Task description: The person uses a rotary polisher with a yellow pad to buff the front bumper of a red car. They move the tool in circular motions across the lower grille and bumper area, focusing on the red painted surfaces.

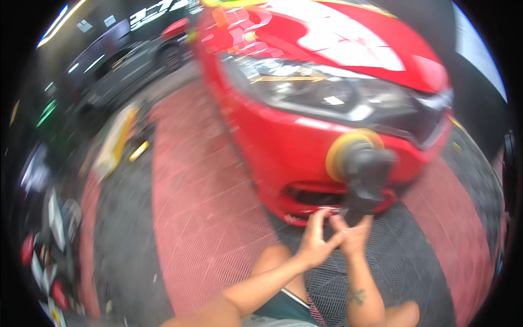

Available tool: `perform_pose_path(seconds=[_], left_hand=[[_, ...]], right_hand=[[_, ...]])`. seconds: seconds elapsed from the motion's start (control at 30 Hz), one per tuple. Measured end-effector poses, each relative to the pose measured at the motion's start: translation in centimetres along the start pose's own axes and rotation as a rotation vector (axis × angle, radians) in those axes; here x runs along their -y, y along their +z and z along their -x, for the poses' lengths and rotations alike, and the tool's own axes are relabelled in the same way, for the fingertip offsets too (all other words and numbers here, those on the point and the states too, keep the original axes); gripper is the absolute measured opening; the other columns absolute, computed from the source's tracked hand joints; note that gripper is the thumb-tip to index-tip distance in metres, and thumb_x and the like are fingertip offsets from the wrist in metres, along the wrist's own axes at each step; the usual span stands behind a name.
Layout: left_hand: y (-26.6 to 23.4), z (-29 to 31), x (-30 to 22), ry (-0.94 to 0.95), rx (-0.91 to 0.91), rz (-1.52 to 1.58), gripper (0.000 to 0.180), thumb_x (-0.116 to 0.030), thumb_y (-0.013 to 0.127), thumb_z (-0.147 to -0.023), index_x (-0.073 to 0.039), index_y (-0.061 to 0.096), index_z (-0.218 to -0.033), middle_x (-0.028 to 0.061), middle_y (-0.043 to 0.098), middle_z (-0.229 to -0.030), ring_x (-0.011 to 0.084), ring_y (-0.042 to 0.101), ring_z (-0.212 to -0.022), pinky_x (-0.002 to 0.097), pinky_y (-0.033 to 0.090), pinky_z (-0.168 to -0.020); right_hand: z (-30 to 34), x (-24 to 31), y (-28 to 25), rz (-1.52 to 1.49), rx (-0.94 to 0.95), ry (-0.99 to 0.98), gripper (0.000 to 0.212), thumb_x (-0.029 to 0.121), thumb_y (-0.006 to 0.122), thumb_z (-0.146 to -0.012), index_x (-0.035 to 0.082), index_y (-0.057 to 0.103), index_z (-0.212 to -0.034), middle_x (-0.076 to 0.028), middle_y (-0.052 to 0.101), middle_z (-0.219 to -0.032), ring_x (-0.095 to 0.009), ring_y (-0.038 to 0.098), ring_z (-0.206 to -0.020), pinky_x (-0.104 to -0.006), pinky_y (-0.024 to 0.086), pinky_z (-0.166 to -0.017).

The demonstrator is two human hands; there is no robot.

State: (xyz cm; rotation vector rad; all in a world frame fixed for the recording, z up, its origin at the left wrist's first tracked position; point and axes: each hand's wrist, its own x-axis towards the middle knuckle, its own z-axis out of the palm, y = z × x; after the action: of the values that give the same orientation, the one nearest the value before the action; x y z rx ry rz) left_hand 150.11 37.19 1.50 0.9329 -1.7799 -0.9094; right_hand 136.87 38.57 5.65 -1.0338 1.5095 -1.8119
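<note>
A dark polishing machine (369, 171) with a round yellow pad (339, 155) is in front of the red car bumper (289, 147), below the headlight. The pad appears to be against the paint; blur hides the exact contact. My right hand (355, 235) is closed round the machine's lower handle. My left hand (317, 242) is just left of it, fingers curled and thumb by the right hand. Its fingertips meet near the handle, and what they hold, if anything, is too blurred to name. The headlight (327, 95) sits above the pad.
Red and dark grey grid tiles (201, 185) cover the floor, and my bent knees are close below my arms. A yellow-and-white long object (117, 141) and a small yellow item (139, 151) lie at left. Another dark vehicle (131, 68) stands behind. Assorted gear (52, 256) crowds the left edge.
</note>
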Motion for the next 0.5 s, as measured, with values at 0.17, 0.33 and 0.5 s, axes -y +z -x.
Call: perform_pose_path(seconds=[0.17,0.33,0.5], left_hand=[[2.3,3.8,2.3,-0.206,0.308,0.290,0.095,-0.040,0.071,-0.106,-0.003,0.016,-0.175,0.0304,0.050,-0.164,0.0400,0.056,-0.150,0.0493,0.042,-0.124],[6.1,4.7,2.1,-0.137,0.250,0.213,0.094,-0.039,0.065,-0.104,0.002,0.015,-0.172,0.0321,0.062,-0.147,0.0401,0.068,-0.132,0.0488,0.049,-0.116],[7.8,4.4,0.9,-0.180,0.182,0.141,0.100,-0.057,0.062,-0.102,0.004,0.018,-0.169,0.0213,0.069,-0.109,0.0259,0.071,-0.077,0.0421,0.060,-0.077]], right_hand=[[-1.3,-2.6,-2.8,-0.231,0.077,0.018,0.063,0.002,0.085,-0.092,0.002,0.054,-0.147,-0.008,0.067,-0.127,-0.018,0.067,-0.108,-0.0355,0.056,-0.099],[-3.2,-3.3,-5.8,-0.425,0.053,0.027,0.068,0.016,0.085,-0.101,0.001,0.050,-0.158,-0.009,0.066,-0.139,-0.019,0.065,-0.122,-0.0360,0.051,-0.110],[-5.4,-1.9,-7.7,-0.315,0.152,-0.073,0.060,0.011,0.087,-0.097,0.002,0.056,-0.147,-0.008,0.069,-0.128,-0.018,0.068,-0.111,-0.0360,0.055,-0.102]])
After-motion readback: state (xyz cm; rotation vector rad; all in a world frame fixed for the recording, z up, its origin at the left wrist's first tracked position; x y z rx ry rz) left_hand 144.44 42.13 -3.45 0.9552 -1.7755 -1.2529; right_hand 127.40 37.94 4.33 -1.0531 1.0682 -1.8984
